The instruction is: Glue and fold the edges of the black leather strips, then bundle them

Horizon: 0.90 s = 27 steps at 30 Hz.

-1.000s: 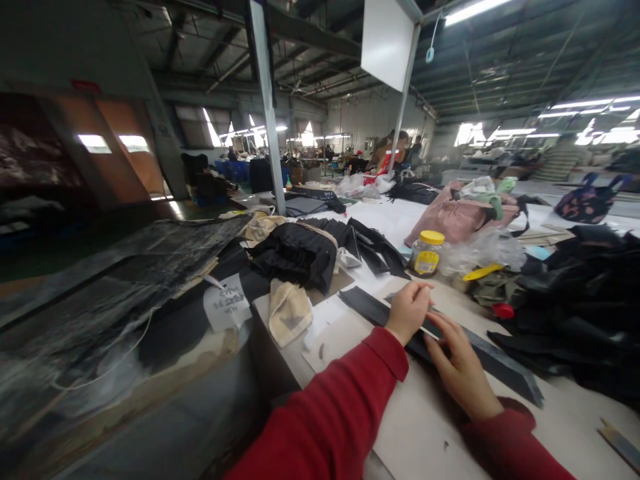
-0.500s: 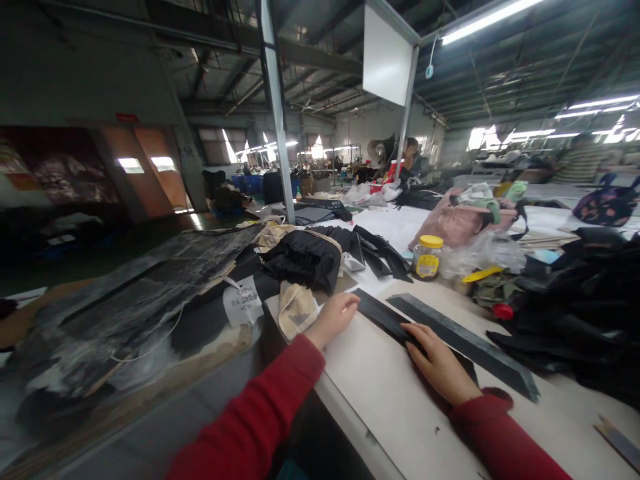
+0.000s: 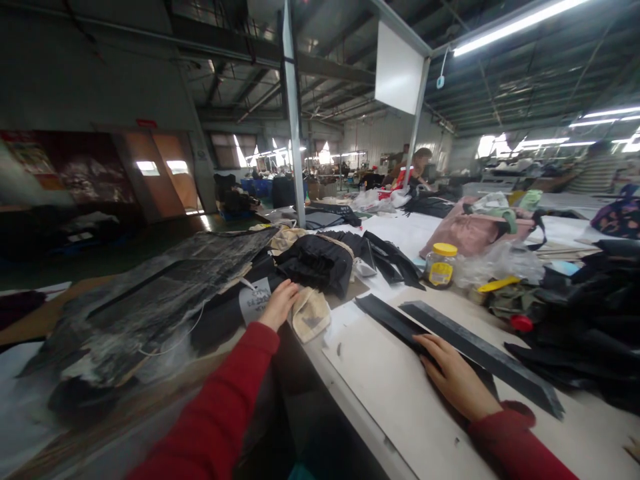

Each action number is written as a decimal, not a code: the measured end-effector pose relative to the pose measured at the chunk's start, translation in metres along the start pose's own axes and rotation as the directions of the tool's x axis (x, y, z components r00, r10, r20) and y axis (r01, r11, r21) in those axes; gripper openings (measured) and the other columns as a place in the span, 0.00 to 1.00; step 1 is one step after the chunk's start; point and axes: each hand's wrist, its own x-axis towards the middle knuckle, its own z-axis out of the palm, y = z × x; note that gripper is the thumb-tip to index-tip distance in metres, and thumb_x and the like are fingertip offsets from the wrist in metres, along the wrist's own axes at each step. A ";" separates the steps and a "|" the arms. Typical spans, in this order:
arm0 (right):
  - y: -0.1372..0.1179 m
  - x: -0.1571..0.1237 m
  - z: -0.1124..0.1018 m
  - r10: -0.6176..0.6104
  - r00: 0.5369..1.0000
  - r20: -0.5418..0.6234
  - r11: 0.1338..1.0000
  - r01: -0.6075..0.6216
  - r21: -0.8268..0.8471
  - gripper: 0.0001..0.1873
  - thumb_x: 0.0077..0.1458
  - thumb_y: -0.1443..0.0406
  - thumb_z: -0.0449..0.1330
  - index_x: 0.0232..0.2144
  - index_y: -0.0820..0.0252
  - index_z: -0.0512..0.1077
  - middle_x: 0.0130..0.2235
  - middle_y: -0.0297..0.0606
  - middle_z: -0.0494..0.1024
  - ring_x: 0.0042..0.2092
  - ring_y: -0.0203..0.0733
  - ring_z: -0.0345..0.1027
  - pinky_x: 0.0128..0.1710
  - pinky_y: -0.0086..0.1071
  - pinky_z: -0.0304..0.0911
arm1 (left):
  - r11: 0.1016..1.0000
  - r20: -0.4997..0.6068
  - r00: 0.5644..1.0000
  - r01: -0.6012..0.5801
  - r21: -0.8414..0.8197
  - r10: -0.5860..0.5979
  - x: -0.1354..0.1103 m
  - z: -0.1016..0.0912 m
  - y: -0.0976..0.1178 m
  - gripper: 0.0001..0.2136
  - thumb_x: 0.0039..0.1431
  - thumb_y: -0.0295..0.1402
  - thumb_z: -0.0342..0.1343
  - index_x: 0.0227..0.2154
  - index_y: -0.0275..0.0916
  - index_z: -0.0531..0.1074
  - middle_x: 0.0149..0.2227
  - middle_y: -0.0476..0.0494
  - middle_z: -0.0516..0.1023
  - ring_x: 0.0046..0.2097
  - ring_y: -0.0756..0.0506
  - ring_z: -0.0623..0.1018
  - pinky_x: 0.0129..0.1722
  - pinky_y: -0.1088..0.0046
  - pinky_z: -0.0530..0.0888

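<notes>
My right hand [image 3: 453, 375] lies flat, fingers together, on the nearer of two long black strips [image 3: 395, 320] that run side by side across the white table [image 3: 395, 400]. The second strip [image 3: 480, 353] lies just beyond it. My left hand [image 3: 279, 304], in a red sleeve, reaches out left past the table's edge. It touches a heap of black material beside a white handwritten label [image 3: 254, 300] and a beige cloth [image 3: 310, 313]. Its fingers are curled over the material; whether they grip anything is hidden.
A bundle of black fabric [image 3: 315, 261] sits behind the beige cloth. A yellow-lidded jar [image 3: 440, 265], clear plastic bag [image 3: 505, 261] and pink bag [image 3: 475, 230] stand further back. Dark fabric [image 3: 585, 313] piles at the right. A person [image 3: 419, 170] sits in the distance. A steel post [image 3: 295, 113] rises behind.
My left hand has left the strips and swung left across the table's edge to the black heap by the label. My right hand has stayed pressed on the near strip.
</notes>
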 end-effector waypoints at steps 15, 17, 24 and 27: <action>0.004 -0.003 0.001 0.004 0.996 0.088 0.998 0.001 -0.058 0.21 0.57 0.61 0.46 0.51 0.62 0.64 0.53 0.47 0.66 0.54 0.46 0.60 0.55 0.42 0.57 | 0.986 -0.076 0.985 0.151 -0.064 -0.156 0.031 0.000 0.010 0.14 0.60 0.35 0.51 0.47 0.35 0.64 0.46 0.40 0.68 0.43 0.45 0.72 0.41 0.63 0.73; 0.005 -0.003 0.002 0.001 0.997 0.078 0.999 0.003 -0.054 0.21 0.57 0.61 0.47 0.51 0.61 0.65 0.53 0.46 0.66 0.54 0.46 0.60 0.55 0.42 0.58 | 0.985 -0.044 0.984 0.174 -0.024 -0.175 0.030 -0.005 0.014 0.14 0.60 0.35 0.51 0.47 0.35 0.64 0.46 0.41 0.69 0.43 0.45 0.72 0.40 0.63 0.73; 0.008 -0.004 0.005 -0.004 0.998 0.055 0.998 0.007 -0.058 0.20 0.56 0.60 0.49 0.50 0.59 0.66 0.53 0.45 0.66 0.53 0.48 0.61 0.54 0.44 0.58 | 0.981 0.002 0.984 0.177 0.074 -0.178 0.034 -0.008 0.023 0.14 0.60 0.35 0.51 0.47 0.35 0.64 0.45 0.41 0.69 0.42 0.46 0.73 0.39 0.64 0.73; 0.004 -0.004 0.001 0.005 0.998 0.058 0.998 -0.002 -0.058 0.20 0.56 0.60 0.49 0.50 0.58 0.66 0.53 0.45 0.66 0.53 0.48 0.61 0.54 0.44 0.58 | 0.983 0.024 0.985 0.167 0.079 -0.169 0.040 -0.010 0.027 0.14 0.60 0.35 0.51 0.46 0.34 0.65 0.44 0.41 0.69 0.41 0.46 0.73 0.39 0.65 0.73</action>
